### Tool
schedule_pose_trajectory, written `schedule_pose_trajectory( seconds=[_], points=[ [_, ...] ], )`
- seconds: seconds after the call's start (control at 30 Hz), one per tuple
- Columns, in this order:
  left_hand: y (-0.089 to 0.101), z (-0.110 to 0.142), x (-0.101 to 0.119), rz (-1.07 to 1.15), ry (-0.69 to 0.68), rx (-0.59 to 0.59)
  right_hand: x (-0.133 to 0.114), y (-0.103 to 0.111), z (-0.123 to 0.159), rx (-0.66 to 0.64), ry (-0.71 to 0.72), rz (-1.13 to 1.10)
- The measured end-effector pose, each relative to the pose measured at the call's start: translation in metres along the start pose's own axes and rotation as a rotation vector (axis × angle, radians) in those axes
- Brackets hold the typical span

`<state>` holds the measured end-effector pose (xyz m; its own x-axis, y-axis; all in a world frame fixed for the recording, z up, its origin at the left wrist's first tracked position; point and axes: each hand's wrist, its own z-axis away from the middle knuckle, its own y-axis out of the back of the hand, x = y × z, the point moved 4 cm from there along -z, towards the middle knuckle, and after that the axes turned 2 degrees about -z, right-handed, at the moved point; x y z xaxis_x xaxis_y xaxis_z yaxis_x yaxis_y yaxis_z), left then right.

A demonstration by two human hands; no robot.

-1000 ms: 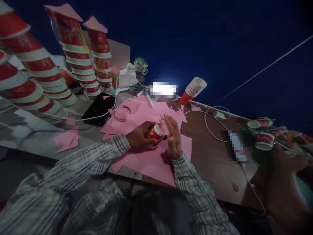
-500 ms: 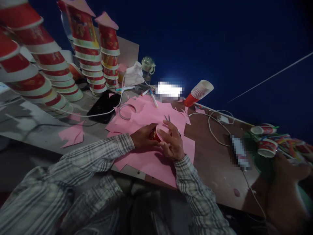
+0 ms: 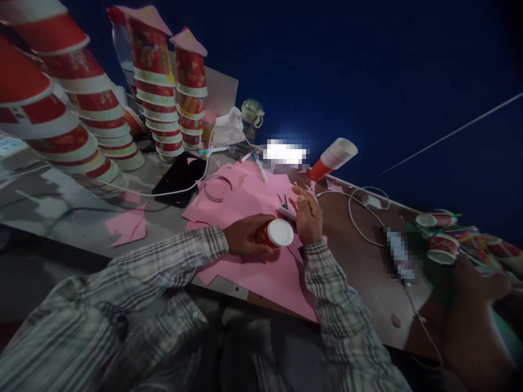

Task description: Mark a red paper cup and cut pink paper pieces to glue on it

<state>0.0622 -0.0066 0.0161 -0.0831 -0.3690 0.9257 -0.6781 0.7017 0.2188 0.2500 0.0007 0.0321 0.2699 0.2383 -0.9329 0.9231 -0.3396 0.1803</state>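
My left hand [image 3: 249, 235] is wrapped round a small red paper cup [image 3: 265, 235], whose round white end [image 3: 280, 233] is tilted up toward me. Just right of it, my right hand [image 3: 308, 216] is raised apart from the cup, fingers partly bent and apart, and I see nothing held in it. By its fingertips are scissors [image 3: 283, 201] and a whitish tube-like object [image 3: 286, 213], partly hidden by the hand. Pink paper sheets [image 3: 253, 280] lie under both hands.
Tall stacks of red-and-white cups [image 3: 161, 103] stand at left. A phone [image 3: 180, 178], tape ring [image 3: 218, 188], markers [image 3: 260, 167] and leaning cup stack [image 3: 333, 159] lie beyond. Cables cross the table [image 3: 359, 283]; another person's arm [image 3: 474, 321] is at right.
My right hand has left the cup and moved right. The pink paper piece over the cup's end no longer shows there; the white end faces me. The view has shifted slightly.
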Motion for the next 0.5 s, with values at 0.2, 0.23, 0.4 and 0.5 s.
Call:
schedule_pose_trajectory(
  seconds=[0.2,0.23,0.4,0.5],
  points=[
    [0.013,-0.003,0.000,0.096,-0.016,0.068,0.003,-0.024,-0.013,-0.169,-0.091,0.003],
    [0.017,-0.005,-0.002,0.108,0.000,0.118,0.004,-0.021,-0.014,-0.154,-0.101,0.025],
    [0.035,-0.011,-0.013,0.164,0.139,0.254,0.017,0.016,-0.011,-0.026,-0.126,0.214],
    [0.036,-0.012,-0.016,0.164,0.177,0.240,0.028,0.036,-0.003,-0.037,-0.068,0.419]
  ],
)
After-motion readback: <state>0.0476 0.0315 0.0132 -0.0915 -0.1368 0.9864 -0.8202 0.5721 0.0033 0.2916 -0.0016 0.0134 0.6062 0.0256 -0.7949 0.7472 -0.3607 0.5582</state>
